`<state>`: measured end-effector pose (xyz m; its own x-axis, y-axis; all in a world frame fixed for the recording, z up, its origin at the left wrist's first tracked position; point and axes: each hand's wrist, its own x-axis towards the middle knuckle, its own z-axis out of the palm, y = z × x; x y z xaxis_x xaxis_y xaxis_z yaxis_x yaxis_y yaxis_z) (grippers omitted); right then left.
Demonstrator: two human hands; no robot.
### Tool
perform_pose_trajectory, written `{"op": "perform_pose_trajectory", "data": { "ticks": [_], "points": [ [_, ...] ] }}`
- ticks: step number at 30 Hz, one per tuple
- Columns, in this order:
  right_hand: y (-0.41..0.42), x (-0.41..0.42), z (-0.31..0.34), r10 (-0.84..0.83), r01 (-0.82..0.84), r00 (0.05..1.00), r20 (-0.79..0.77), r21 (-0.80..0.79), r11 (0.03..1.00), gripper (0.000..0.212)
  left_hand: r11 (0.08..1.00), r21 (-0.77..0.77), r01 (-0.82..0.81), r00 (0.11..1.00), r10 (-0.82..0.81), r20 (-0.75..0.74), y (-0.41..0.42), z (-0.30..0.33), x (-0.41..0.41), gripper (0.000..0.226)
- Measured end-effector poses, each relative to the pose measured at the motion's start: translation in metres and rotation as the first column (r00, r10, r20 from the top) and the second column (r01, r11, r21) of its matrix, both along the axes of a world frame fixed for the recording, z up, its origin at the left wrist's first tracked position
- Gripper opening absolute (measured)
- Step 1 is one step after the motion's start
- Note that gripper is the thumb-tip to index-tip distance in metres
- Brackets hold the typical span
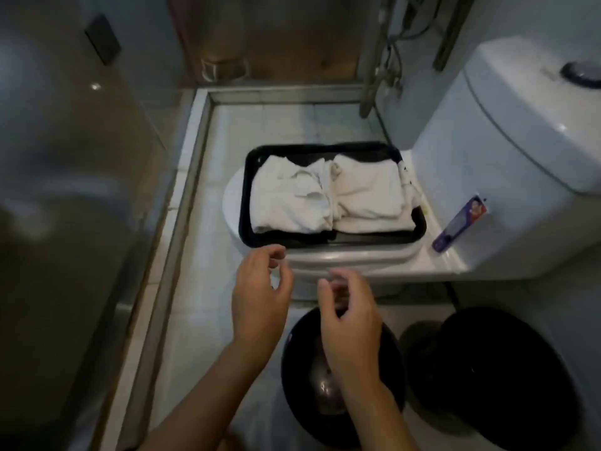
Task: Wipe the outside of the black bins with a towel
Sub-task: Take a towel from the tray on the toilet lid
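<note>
Forearms: two bare arms enter from 6 o'clock and reach up toward the middle of the view.
Left hand: released, fingers loosely curled, holding nothing, hovering just short of the tray's near edge.
Right hand: released too, fingers relaxed and empty, hanging above the open bin.
Open bin: round and black, on the floor at 6 o'clock; something pale and shiny lies at the bottom, too dim to name.
Second bin: black and round, at 4 o'clock, just beside the first; whether it has a lid or holds anything I cannot tell.
Tray: black, shallow, resting on the closed toilet at the centre.
Towels: white, folded in two piles side by side, filling the tray.
Tube: a small one lying on the toilet ledge at 3 o'clock.
Step in hand: probably fetching a towel; no wiping has begun.
Doing it well: pinch only the top towel, lift straight up so the pile stays put, then steady a bin's rim with the free hand while wiping its outer wall.
</note>
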<state>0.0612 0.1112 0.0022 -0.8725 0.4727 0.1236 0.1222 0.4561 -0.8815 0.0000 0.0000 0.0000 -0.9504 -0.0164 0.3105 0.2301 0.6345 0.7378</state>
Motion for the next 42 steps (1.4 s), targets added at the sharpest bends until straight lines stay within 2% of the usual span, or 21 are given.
{"op": "perform_pose_trajectory", "data": {
  "ticks": [2, 5, 8, 10, 14, 19, 21, 24, 29, 32, 37, 42],
  "points": [
    [-0.009, -0.010, 0.004, 0.001, -0.001, 1.000, 0.007, 0.028, 1.000, 0.019, 0.996, 0.036, -0.081, 0.996, 0.083, -0.033, -0.003, 0.013, -0.020, 0.019],
    [-0.017, -0.024, 0.004, 0.020, -0.020, 0.999, -0.029, 0.022, 1.000, 0.019, 0.979, -0.047, -0.200, 0.980, 0.200, 0.002, -0.002, 0.023, -0.069, 0.029],
    [-0.017, -0.035, 0.009, 0.013, -0.012, 0.997, -0.078, 0.011, 1.000, 0.019, 0.973, -0.148, -0.178, 0.962, 0.204, 0.181, -0.001, 0.025, -0.109, 0.046],
    [-0.018, -0.042, 0.010, -0.004, 0.004, 0.992, -0.124, -0.001, 1.000, 0.018, 0.961, -0.224, -0.164, 0.938, 0.222, 0.267, 0.004, 0.022, -0.122, 0.049],
    [-0.020, -0.051, 0.012, -0.015, 0.010, 0.988, -0.152, -0.035, 0.999, 0.016, 0.921, -0.341, -0.190, 0.891, 0.308, 0.335, 0.018, 0.023, -0.137, 0.047],
    [-0.013, -0.050, 0.014, -0.018, 0.016, 0.980, -0.198, -0.013, 1.000, 0.021, 0.924, -0.334, -0.184, 0.850, 0.321, 0.418, 0.017, 0.016, -0.156, 0.053],
    [-0.008, -0.047, 0.014, -0.015, 0.014, 0.978, -0.206, -0.007, 1.000, 0.024, 0.948, -0.265, -0.175, 0.817, 0.290, 0.498, 0.010, 0.014, -0.166, 0.054],
    [-0.002, -0.045, 0.015, -0.018, 0.015, 0.974, -0.225, -0.013, 1.000, 0.025, 0.969, -0.049, -0.242, 0.766, 0.222, 0.603, 0.002, 0.014, -0.177, 0.053],
    [0.003, -0.042, 0.017, -0.007, 0.003, 0.980, -0.197, -0.023, 1.000, 0.013, 0.953, 0.135, -0.270, 0.838, 0.164, 0.521, 0.004, 0.017, -0.177, 0.025],
    [0.006, -0.041, 0.018, -0.001, -0.005, 0.986, -0.169, -0.031, 1.000, 0.011, 0.930, 0.292, -0.221, 0.864, 0.049, 0.501, 0.004, 0.023, -0.174, 0.027],
    [0.005, -0.042, 0.020, -0.013, 0.006, 0.990, -0.140, -0.044, 0.999, 0.011, 0.856, 0.457, -0.241, 0.871, -0.017, 0.491, 0.007, 0.037, -0.168, 0.030],
    [0.006, -0.042, 0.022, -0.023, 0.016, 0.991, -0.133, -0.059, 0.998, 0.011, 0.673, 0.677, -0.299, 0.875, -0.088, 0.475, 0.017, 0.059, -0.160, 0.024]
  ]
}}
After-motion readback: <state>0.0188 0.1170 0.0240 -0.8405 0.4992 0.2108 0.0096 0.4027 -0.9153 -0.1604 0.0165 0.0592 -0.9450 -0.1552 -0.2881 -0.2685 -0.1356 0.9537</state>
